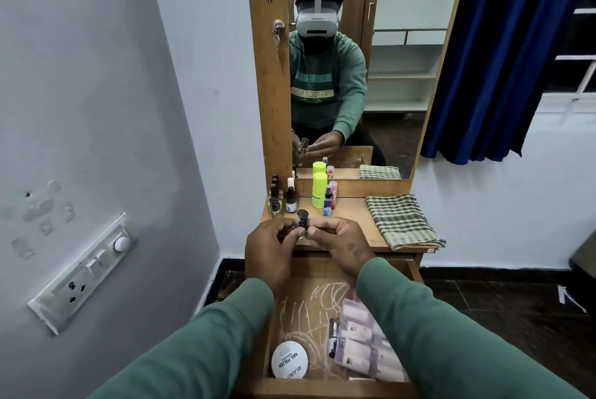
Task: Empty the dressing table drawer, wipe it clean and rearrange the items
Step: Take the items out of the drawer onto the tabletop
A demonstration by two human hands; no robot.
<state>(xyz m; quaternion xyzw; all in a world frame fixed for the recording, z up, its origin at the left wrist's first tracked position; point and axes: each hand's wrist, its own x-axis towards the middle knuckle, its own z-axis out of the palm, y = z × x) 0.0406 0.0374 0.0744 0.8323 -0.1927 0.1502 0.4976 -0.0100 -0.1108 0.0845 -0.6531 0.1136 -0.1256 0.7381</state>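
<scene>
Drawer (pixel 304 310) open, dark-capped bottle (pixel 302 219) over tabletop (pixel 353 214), left hand (pixel 272 253), right hand (pixel 340 247), each grip clamped on it

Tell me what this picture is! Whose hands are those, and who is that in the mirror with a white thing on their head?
There is just one picture, taken by a camera worn on a person's head, so you see their own two arms reaching out. The mirror shows that same person wearing the white headset. The left hand and the right hand pinch a small bottle with a dark cap between them. Behind it, on the table top, stand more little bottles, a bright green tube and a folded checked cloth. Below the arms is the open drawer, with a round white tin and a packet of small bottles lying inside.
</scene>
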